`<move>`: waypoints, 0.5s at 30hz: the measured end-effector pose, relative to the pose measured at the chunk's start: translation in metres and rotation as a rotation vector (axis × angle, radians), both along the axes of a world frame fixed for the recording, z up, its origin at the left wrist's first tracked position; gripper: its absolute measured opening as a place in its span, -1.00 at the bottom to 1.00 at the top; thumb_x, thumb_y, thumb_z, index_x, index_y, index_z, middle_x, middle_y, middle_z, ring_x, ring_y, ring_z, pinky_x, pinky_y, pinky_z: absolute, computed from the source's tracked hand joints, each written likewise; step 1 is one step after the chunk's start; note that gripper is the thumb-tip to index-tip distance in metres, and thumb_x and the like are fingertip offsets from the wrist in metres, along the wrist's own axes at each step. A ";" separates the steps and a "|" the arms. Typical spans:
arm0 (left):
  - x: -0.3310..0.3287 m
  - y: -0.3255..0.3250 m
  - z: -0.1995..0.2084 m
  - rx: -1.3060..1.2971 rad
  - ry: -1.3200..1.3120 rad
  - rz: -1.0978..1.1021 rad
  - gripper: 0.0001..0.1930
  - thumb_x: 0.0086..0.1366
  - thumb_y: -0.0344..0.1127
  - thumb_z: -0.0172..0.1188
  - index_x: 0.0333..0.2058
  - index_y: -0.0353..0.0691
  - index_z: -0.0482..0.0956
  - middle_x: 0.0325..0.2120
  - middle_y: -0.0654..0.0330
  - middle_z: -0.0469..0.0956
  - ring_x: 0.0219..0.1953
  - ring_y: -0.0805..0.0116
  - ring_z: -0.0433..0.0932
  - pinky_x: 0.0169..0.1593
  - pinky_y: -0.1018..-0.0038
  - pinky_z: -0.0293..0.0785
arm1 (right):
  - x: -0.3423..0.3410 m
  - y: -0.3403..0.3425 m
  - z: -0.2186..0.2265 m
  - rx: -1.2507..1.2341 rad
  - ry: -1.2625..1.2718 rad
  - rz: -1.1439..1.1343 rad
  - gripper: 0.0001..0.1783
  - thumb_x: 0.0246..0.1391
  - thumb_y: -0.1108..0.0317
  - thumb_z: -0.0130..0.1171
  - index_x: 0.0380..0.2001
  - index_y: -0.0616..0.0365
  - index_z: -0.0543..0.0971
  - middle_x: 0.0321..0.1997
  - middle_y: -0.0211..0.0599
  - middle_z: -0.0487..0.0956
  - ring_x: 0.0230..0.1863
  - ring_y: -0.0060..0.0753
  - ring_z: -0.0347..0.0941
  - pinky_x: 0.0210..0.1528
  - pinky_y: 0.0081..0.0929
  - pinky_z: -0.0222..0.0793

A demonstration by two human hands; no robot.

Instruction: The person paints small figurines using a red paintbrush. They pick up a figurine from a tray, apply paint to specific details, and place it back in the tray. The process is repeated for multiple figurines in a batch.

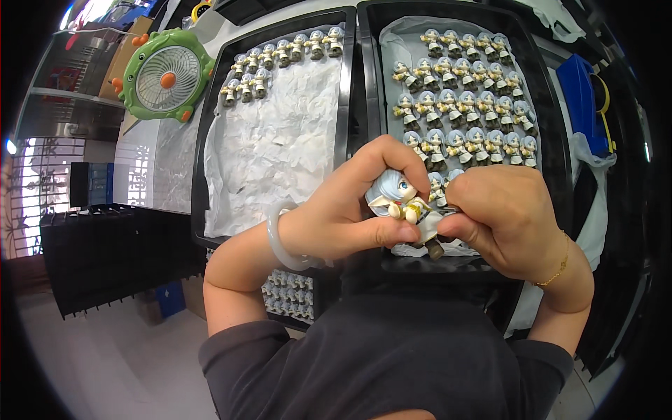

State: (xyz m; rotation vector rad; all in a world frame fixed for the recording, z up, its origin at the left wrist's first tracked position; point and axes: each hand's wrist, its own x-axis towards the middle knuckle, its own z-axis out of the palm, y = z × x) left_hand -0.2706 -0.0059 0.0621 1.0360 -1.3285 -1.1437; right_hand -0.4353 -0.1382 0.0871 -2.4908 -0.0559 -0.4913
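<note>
Pinching a blue-haired, big-headed plastic figurine (407,208), the left hand (332,213) may slip if the right hand (505,206), grip unclear, pushes hard.

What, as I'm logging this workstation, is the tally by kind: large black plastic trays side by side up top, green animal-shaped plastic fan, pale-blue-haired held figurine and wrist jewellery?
Trays, left and right: 2
Fan: 1
Figurine, in the left hand: 1
Smooth whitish bangle: 1
Fine gold chain bracelet: 1
Total: 6
</note>
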 end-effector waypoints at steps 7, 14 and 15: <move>-0.002 0.001 0.002 0.055 0.041 0.036 -0.64 0.03 -0.38 0.24 -0.24 -0.24 0.28 -0.35 0.27 0.32 -0.42 0.60 0.34 -0.38 0.68 0.30 | -0.006 0.004 0.003 -0.050 0.038 -0.062 -0.73 -0.02 0.19 0.04 -0.56 0.20 0.41 -0.66 -0.26 0.34 -0.68 -0.19 0.25 -0.61 -0.38 0.14; -0.009 0.002 0.008 0.156 0.237 0.096 -0.62 0.02 -0.42 0.25 -0.26 -0.24 0.22 -0.37 0.23 0.34 -0.56 0.64 0.38 -0.59 0.73 0.34 | -0.006 0.003 0.008 -0.115 0.060 -0.091 -0.87 -0.05 0.39 0.02 -0.49 0.23 0.45 -0.63 -0.23 0.38 -0.63 -0.19 0.32 -0.55 -0.38 0.20; -0.009 0.002 0.008 0.155 0.250 0.106 -0.62 0.02 -0.42 0.25 -0.26 -0.24 0.22 -0.37 0.22 0.35 -0.56 0.64 0.39 -0.59 0.73 0.34 | -0.006 0.003 0.008 -0.126 0.066 -0.088 -0.88 -0.05 0.39 0.02 -0.48 0.23 0.45 -0.63 -0.23 0.39 -0.62 -0.19 0.33 -0.55 -0.39 0.21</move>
